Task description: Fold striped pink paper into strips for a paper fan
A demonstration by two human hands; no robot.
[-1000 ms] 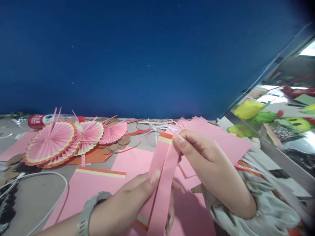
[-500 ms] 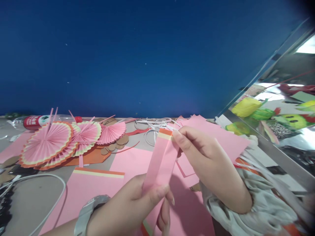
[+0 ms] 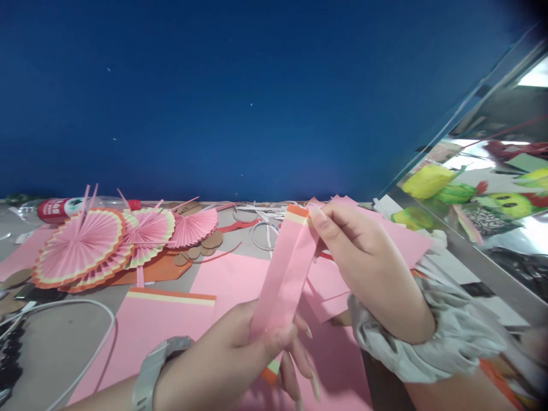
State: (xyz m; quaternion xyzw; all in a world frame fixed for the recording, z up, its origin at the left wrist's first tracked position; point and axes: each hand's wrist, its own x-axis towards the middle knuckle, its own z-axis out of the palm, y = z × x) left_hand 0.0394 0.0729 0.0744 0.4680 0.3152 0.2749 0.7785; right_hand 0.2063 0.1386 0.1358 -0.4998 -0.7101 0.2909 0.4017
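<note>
The light is soft and even, so the pink strip looks bright and sharp, with only a faint shadow on the pink sheet below it. On the far right a shiny panel gives white glare, and the top right corner goes black. The edges look bent and smeary.

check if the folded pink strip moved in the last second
Yes. The folded pink strip rose: its striped top now sits above the white ring, not level with it.
</note>
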